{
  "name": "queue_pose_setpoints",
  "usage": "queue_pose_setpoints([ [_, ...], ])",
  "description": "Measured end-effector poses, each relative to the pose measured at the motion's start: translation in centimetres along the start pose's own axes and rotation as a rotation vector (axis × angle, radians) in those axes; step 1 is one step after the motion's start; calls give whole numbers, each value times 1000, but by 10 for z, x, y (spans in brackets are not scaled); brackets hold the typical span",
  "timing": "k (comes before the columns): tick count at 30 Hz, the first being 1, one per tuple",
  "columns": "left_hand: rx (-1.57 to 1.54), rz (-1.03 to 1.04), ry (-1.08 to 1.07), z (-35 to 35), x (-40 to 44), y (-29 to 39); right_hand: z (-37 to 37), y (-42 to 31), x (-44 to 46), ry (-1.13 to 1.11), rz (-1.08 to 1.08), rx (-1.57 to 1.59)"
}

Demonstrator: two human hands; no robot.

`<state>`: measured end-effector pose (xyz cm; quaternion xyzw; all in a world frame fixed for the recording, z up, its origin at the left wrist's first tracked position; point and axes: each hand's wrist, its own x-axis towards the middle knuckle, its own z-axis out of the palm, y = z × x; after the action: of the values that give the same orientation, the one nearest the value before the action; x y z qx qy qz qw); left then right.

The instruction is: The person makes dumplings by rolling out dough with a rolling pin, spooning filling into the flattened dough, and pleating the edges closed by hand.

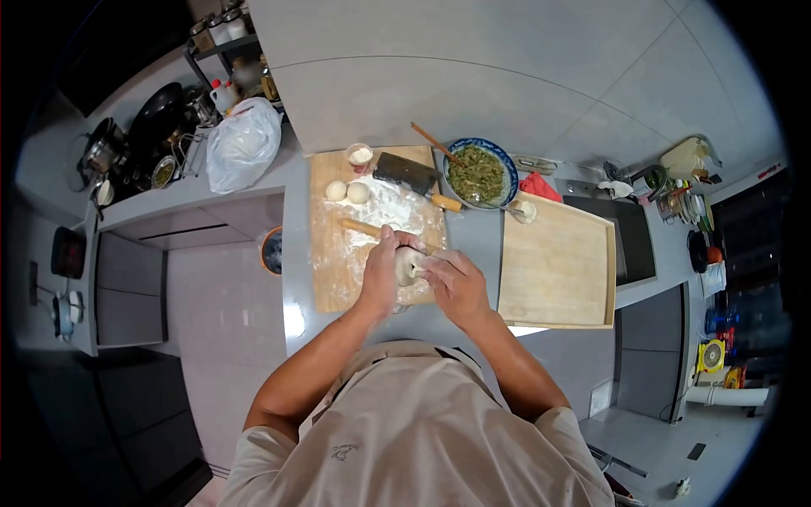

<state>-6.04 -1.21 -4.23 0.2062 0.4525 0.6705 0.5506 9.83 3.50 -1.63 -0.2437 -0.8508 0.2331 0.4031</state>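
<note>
A partly gathered round of dough (407,265) is held between my two hands, above the near part of the floured wooden board (332,287). My left hand (384,275) cups its left side, fingers curled around it. At its right edge, the fingers of my right hand (456,283) pinch the dough; a small opening shows beside them. Behind my hands a wooden rolling pin (361,227) lies on the board, partly hidden. Two dough balls (347,193) rest at the board's back left. A blue-rimmed bowl of green filling (478,175) stands behind, with a wooden utensil in it.
A cleaver (407,173) lies across the board's back, near a small cup of flour (360,155). To the right is a shallow wooden tray (557,262) with a pale dough piece (525,211) at its back left corner. A sink (621,241) lies beyond.
</note>
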Motion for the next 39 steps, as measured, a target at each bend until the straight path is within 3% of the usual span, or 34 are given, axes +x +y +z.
queue_pose_setpoints([
  [6, 115, 15, -86, -2, 4, 9, -2, 9, 1, -33, -92, -27],
  [9, 386, 103, -177, -2, 7, 22, -5, 2, 8, -17, -84, -36],
  [11, 41, -52, -111, 3, 9, 28, -4, -11, 8, -29, 384, 27],
  [12, -209, -31, -153, -2, 11, 19, 0, -10, 5, -30, 383, 26],
  [14, -342, -33, -94, 2, 5, 2, 16, 0, -1, 142, 660, 359],
  [17, -631, -53, -31, 7, 8, -14, 25, -2, -7, 65, 697, 517],
  [22, -629, -42, 85, 19, 7, 2, 14, -16, 2, 64, 513, 125],
  [24, -613, -28, 70, 19, 7, 5, 13, -3, 2, 79, 53, -116],
  [25, -577, -47, 59, 18, 7, 7, 9, 0, 2, 81, 54, -119],
  [27, -542, -63, 49, 18, 7, 12, 0, 5, 6, 6, -168, -197],
  [32, -252, -87, -37, 13, 5, 22, -15, -2, 27, 77, -253, -256],
  [39, -186, -114, -95, 14, 5, 38, -19, -1, 31, 73, -321, -276],
])
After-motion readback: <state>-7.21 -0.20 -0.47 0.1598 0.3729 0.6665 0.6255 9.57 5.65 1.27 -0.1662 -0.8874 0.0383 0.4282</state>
